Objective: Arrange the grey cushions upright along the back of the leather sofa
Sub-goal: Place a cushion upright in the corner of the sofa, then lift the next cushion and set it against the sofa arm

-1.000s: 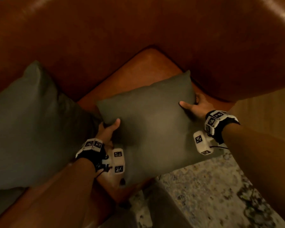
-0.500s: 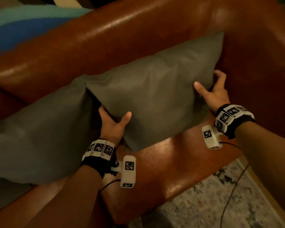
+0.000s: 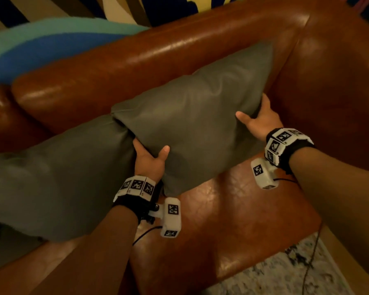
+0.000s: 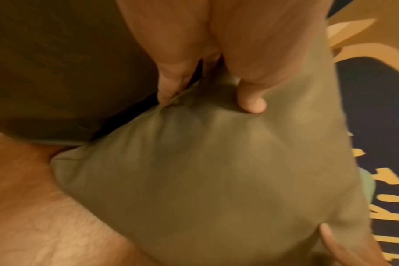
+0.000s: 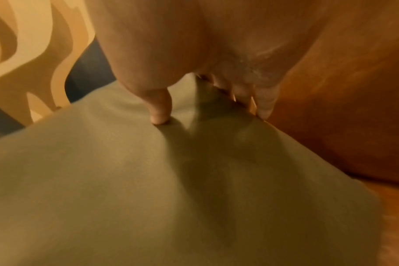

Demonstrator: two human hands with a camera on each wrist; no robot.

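Observation:
A grey cushion [image 3: 196, 116] leans tilted against the brown leather sofa back [image 3: 136, 58], in the right corner by the armrest. My left hand [image 3: 150, 157] grips its lower left edge, thumb on the front and fingers behind. My right hand [image 3: 258, 119] grips its right edge the same way. The left wrist view shows the cushion [image 4: 216, 180] pinched between my thumb and fingers. The right wrist view shows my thumb pressing the cushion [image 5: 148, 180] front. A second grey cushion [image 3: 58, 175] leans against the sofa back to the left, touching the first.
The sofa's right armrest [image 3: 337, 86] stands close beside my right hand. Bare seat leather [image 3: 232, 226] lies below the held cushion. A patterned rug [image 3: 285, 271] covers the floor at the lower right. A blue and teal surface [image 3: 41, 45] shows behind the sofa.
Both hands lifted the cushion from the seat front up and back against the sofa back in the right corner. It now touches the left cushion. The head view has tilted upward.

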